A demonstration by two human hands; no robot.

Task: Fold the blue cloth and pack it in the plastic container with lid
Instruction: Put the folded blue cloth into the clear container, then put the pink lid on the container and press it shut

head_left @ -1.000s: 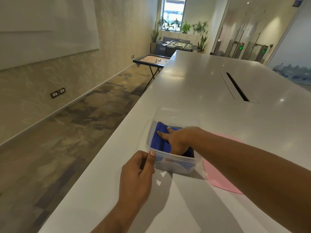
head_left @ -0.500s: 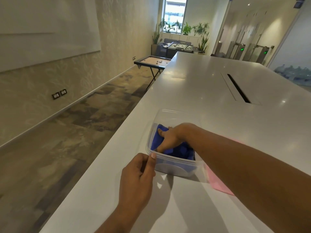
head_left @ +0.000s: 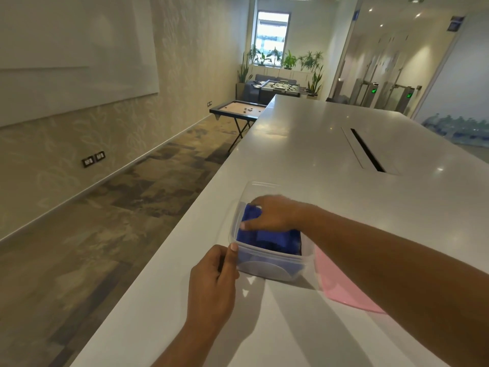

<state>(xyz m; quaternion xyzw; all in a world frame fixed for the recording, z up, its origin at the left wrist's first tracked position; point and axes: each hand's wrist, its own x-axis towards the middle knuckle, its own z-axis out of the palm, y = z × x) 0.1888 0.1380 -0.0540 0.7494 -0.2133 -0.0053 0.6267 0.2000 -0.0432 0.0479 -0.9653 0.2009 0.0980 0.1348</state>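
A clear plastic container [head_left: 267, 263] stands near the left edge of the white table. The folded blue cloth [head_left: 275, 238] lies inside it. My right hand [head_left: 272, 214] reaches into the container from the right, palm down on the cloth, fingers curled at the cloth's far left part. My left hand [head_left: 214, 282] grips the container's near left corner, thumb on the rim. A pink lid [head_left: 344, 284] lies flat on the table just right of the container, partly hidden under my right forearm.
The long white table [head_left: 330, 144] has a dark cable slot [head_left: 366, 149] further back. Its left edge drops to a carpeted floor. A carrom board [head_left: 239, 109] and a foosball table [head_left: 277, 88] stand beyond the table's far end.
My right hand has slid toward the container's far left side and pushed the cloth lower. My left hand has stayed on the near corner.
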